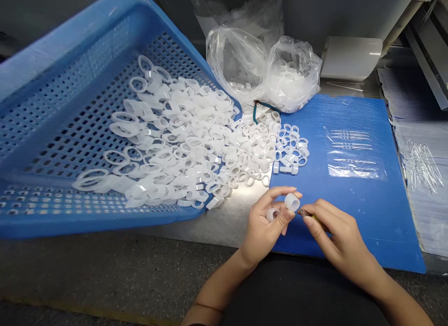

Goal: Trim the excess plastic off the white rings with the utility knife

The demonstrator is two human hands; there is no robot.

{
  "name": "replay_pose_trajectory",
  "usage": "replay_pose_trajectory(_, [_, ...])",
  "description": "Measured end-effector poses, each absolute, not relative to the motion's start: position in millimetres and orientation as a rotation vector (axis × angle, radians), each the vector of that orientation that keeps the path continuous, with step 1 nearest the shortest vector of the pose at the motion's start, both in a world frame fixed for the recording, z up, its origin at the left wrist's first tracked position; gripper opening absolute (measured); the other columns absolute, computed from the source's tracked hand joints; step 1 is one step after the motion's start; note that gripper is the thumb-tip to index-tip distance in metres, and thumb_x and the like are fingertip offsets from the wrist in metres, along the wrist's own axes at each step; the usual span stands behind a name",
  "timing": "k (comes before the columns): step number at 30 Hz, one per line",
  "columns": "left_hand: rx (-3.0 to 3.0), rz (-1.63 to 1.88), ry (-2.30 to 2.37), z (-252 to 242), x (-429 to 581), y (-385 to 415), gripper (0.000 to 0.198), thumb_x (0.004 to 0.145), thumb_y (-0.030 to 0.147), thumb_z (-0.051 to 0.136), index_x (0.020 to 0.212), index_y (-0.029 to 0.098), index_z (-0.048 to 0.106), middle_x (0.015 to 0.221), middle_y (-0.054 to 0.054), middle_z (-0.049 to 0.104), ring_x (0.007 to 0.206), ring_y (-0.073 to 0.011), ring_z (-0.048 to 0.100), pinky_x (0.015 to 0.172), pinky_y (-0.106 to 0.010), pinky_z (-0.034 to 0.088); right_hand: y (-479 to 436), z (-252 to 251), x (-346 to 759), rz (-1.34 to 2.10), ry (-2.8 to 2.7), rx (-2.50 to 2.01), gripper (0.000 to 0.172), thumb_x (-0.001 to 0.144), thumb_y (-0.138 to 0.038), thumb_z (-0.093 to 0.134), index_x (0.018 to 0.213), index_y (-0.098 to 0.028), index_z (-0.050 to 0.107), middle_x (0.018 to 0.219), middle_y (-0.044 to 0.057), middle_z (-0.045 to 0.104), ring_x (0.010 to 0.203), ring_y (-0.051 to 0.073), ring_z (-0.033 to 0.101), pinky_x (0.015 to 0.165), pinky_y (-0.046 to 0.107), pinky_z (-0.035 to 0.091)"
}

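Observation:
Between the thumb and fingers of my left hand [265, 225] is a translucent white ring [291, 202], its opening turned toward my right hand. A second white ring [272, 215] sits within the same hand, partly covered by the fingers. My right hand [336, 232] is closed on a small tool with a metal tip [305, 213] and a yellowish part, mostly hidden by the fingers. The tip is close to the held ring, at its right. Both hands are over the near left part of a blue mat [364, 214].
A blue perforated basket [94, 219] lies tilted at the left, with many white rings [182, 144] spilling onto the metal table and mat. Clear bags [292, 78] of rings stand behind. Slim clear pieces [352, 146] lie on the mat, others [423, 165] at the far right.

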State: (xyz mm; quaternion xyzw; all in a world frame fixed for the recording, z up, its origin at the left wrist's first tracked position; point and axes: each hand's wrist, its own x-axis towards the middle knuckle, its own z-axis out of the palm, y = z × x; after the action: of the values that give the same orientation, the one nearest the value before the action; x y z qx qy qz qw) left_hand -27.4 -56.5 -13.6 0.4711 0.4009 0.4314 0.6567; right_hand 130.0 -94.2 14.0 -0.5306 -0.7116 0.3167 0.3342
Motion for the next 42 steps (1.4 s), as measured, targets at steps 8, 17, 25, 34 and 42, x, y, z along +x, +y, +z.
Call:
replay_pose_trajectory(8, [1.308,1.065,0.968,-12,-28,-57,0.022,0.084,0.034,0.067,0.101,0.019,0.067,0.1,-0.007,0.069,0.046,-0.0035,0.046,0.038,-0.016,0.037,-93,12,128,0.772,-1.895,-1.391,0.019,0.099,-0.02,0.042,0.093,-0.018,0.06,0.075,0.004,0.06,0.062,0.016,0.057,0.056,0.026,0.042])
replay_pose_trajectory(17, [1.39,1.084,1.01,-14,-30,-57,0.019,0.084,0.03,0.067,0.1,0.02,0.069,0.094,-0.004,0.068,0.047,-0.0033,0.046,0.041,-0.017,0.039,-93,8,127,0.712,-1.935,-1.426,0.022,0.099,-0.02,0.041,0.091,-0.016,0.061,0.073,0.005,0.06,0.06,0.017,0.056,0.056,0.027,0.042])
replay_pose_trajectory(25, [1.338,1.076,1.003,-12,-30,-57,0.018,0.084,0.03,0.067,0.099,0.02,0.069,0.092,-0.003,0.068,0.045,-0.0027,0.045,0.041,-0.017,0.038,-92,5,125,0.619,-1.946,-1.444,0.024,0.099,-0.02,0.041,0.092,-0.013,0.062,0.072,0.006,0.059,0.058,0.016,0.055,0.055,0.026,0.042])
replay_pose_trajectory(34, [1.212,0.994,1.014,-11,-32,-55,0.028,0.082,0.039,0.068,0.098,0.016,0.067,0.09,-0.007,0.07,0.044,-0.003,0.044,0.039,-0.016,0.035,-92,1,125,0.454,-1.985,-1.462,0.027,0.1,-0.021,0.04,0.091,-0.012,0.065,0.07,0.005,0.059,0.056,0.015,0.054,0.053,0.025,0.04])
replay_pose_trajectory(42, [1.064,0.837,1.005,-12,-30,-56,0.042,0.079,0.05,0.068,0.102,0.015,0.066,0.077,-0.005,0.07,0.042,-0.004,0.04,0.04,-0.018,0.031,-87,-4,126,0.094,-1.893,-1.509,0.017,0.098,-0.025,0.049,0.093,-0.015,0.062,0.071,0.004,0.064,0.06,0.015,0.058,0.058,0.025,0.041])
